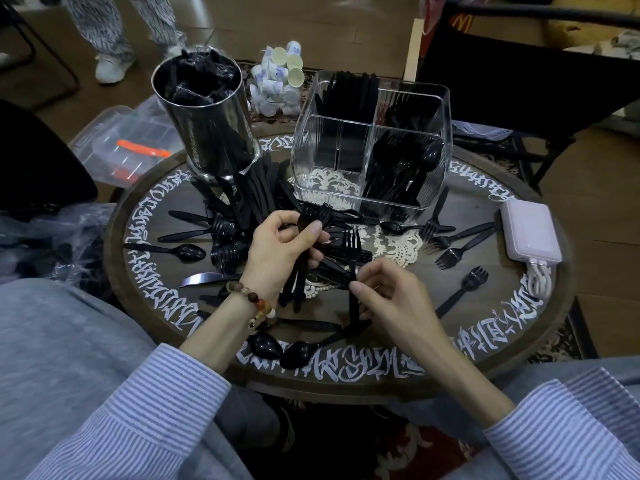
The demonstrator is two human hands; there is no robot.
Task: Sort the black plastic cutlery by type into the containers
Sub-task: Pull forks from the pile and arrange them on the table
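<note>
My left hand (277,249) grips a bundle of black forks (304,237), tines pointing away from me. My right hand (391,299) pinches the handle of a single black fork (351,251) held upright beside that bundle. Loose black forks, spoons and knives lie all over the round table (540,334), with a heap of knives (259,192) at the middle. A clear divided container (370,133) stands at the back; spoons fill its front right compartment, knives stand in the back left one, and the front left compartment is bare. A steel cylinder (204,116) at the back left holds wrapped black cutlery.
A pink power bank (530,233) with white cables lies at the table's right edge. A bag of small cups (277,81) sits behind the containers. A clear lidded box (128,143) lies at the left, off the table. A person's legs stand at the far left.
</note>
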